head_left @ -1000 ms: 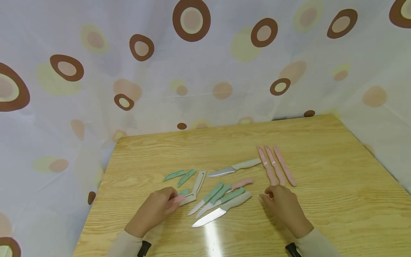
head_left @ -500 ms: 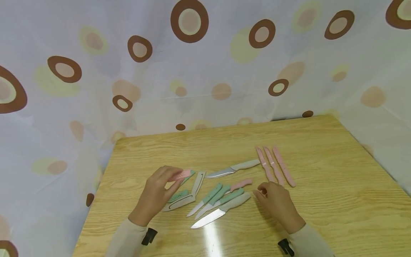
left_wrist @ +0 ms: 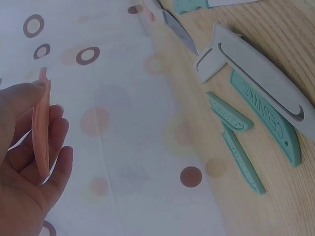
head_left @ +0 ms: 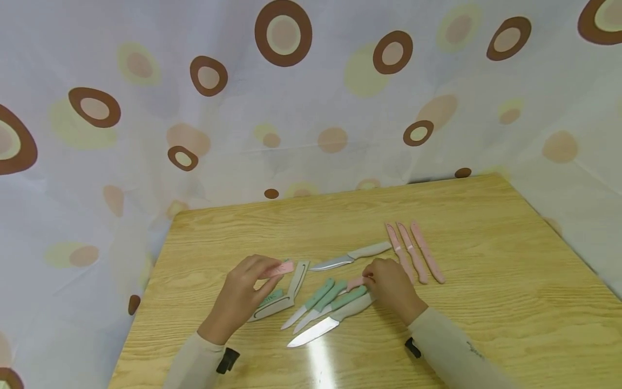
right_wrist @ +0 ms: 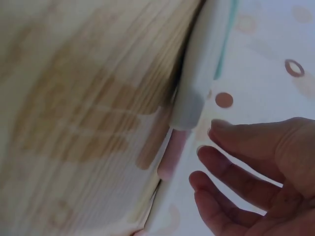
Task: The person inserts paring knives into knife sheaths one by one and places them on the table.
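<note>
Left hand (head_left: pixel 240 289) holds pink sheath (head_left: pixel 285 268), long axis pointing right

Free gap beyond lone pink knife (head_left: pixel 355 282), nearside obstacle: green knives (head_left: pixel 332 296).

Both forearms enter from the lower edge of the head view and slant inward, the left forearm (head_left: pixel 194 359) steeper than the right forearm (head_left: pixel 454 348). The left hand (head_left: pixel 243 292) is turned thumb side up, its thumb (left_wrist: pixel 19 101) pressing in a pinch against bent fingers (left_wrist: pixel 58 135). The right hand (head_left: pixel 392 285) reaches across with its back up; in its wrist view the thumb (right_wrist: pixel 251 142) and gently curved fingers (right_wrist: pixel 241 179) stand apart, tips not meeting.
</note>
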`<state>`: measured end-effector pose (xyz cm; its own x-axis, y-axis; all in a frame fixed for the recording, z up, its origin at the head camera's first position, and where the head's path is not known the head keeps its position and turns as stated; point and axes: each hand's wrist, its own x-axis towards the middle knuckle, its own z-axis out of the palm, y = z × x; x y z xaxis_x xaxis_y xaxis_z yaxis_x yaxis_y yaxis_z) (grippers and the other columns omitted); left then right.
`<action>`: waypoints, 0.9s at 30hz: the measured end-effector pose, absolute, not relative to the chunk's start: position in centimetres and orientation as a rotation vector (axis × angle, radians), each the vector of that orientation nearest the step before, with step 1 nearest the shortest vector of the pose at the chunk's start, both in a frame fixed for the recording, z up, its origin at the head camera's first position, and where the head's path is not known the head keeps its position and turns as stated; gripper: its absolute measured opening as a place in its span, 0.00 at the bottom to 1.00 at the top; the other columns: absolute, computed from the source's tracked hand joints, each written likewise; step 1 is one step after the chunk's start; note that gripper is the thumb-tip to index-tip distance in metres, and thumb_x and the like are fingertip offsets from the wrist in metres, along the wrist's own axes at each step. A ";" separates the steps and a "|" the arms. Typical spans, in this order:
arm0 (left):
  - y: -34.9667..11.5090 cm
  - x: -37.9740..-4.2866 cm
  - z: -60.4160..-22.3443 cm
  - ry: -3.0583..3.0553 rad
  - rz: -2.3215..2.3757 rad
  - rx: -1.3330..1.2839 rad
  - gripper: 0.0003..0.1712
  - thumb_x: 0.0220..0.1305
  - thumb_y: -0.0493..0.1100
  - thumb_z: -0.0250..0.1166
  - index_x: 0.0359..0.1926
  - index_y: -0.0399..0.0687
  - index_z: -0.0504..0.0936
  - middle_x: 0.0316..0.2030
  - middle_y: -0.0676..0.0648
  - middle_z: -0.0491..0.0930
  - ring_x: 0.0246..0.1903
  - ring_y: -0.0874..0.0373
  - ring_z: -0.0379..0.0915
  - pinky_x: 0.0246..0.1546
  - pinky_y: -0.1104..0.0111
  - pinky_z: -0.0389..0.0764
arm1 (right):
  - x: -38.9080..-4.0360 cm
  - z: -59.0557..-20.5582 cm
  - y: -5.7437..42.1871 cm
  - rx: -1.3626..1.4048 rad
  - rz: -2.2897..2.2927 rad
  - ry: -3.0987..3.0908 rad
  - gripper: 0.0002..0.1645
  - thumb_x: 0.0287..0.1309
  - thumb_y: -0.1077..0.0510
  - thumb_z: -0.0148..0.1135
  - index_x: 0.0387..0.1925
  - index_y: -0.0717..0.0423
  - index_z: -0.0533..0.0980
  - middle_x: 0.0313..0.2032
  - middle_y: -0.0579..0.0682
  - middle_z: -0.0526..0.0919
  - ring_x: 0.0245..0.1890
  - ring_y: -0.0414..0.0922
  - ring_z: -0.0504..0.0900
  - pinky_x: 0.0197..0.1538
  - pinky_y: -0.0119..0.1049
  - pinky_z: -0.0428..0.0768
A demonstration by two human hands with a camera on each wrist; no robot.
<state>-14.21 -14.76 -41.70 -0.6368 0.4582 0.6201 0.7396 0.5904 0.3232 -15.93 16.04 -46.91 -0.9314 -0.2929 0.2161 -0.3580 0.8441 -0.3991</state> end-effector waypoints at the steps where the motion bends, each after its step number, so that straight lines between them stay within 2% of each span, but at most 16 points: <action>1: -14.8 -14.2 -41.7 -2.345 -0.778 -0.955 0.16 0.51 0.37 0.70 0.43 0.41 0.80 0.40 0.49 0.78 0.42 0.58 0.74 0.41 0.69 0.78 | -16.3 -47.1 15.7 0.544 0.653 -2.888 0.03 0.45 0.64 0.69 0.27 0.60 0.82 0.28 0.50 0.81 0.30 0.47 0.79 0.35 0.39 0.80; 5: -14.8 -14.2 -41.9 -2.358 -0.773 -0.952 0.15 0.52 0.38 0.69 0.43 0.41 0.80 0.40 0.49 0.79 0.42 0.58 0.74 0.41 0.69 0.77 | -17.7 -47.8 15.0 0.793 0.606 -2.875 0.03 0.44 0.63 0.70 0.25 0.57 0.81 0.27 0.47 0.81 0.31 0.44 0.78 0.38 0.38 0.79; 10: -15.1 -14.2 -42.3 -2.357 -0.796 -0.953 0.16 0.51 0.37 0.70 0.43 0.40 0.80 0.39 0.49 0.79 0.41 0.59 0.74 0.41 0.70 0.77 | -18.6 -47.9 14.7 1.055 0.606 -2.849 0.05 0.45 0.61 0.69 0.20 0.52 0.80 0.22 0.40 0.77 0.26 0.37 0.73 0.33 0.32 0.76; 18: -15.3 -14.1 -42.4 -2.372 -0.779 -0.932 0.14 0.52 0.37 0.70 0.42 0.41 0.81 0.39 0.50 0.78 0.41 0.60 0.74 0.41 0.71 0.77 | -19.2 -47.8 14.7 1.100 0.614 -2.909 0.06 0.49 0.62 0.67 0.21 0.51 0.80 0.23 0.40 0.79 0.25 0.34 0.72 0.31 0.29 0.75; 27: -15.4 -14.1 -42.7 -2.375 -0.766 -0.941 0.14 0.52 0.38 0.70 0.41 0.40 0.81 0.39 0.49 0.78 0.40 0.59 0.74 0.38 0.72 0.78 | -19.5 -48.4 15.7 1.072 0.454 -2.914 0.08 0.53 0.59 0.63 0.20 0.49 0.79 0.25 0.40 0.78 0.28 0.37 0.76 0.36 0.31 0.77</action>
<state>-14.07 -15.40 -42.66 -0.6546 0.4621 0.5983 0.7247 0.6090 0.3225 -19.52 15.71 -48.39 -0.7665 -0.6341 0.1026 -0.6352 0.7246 -0.2673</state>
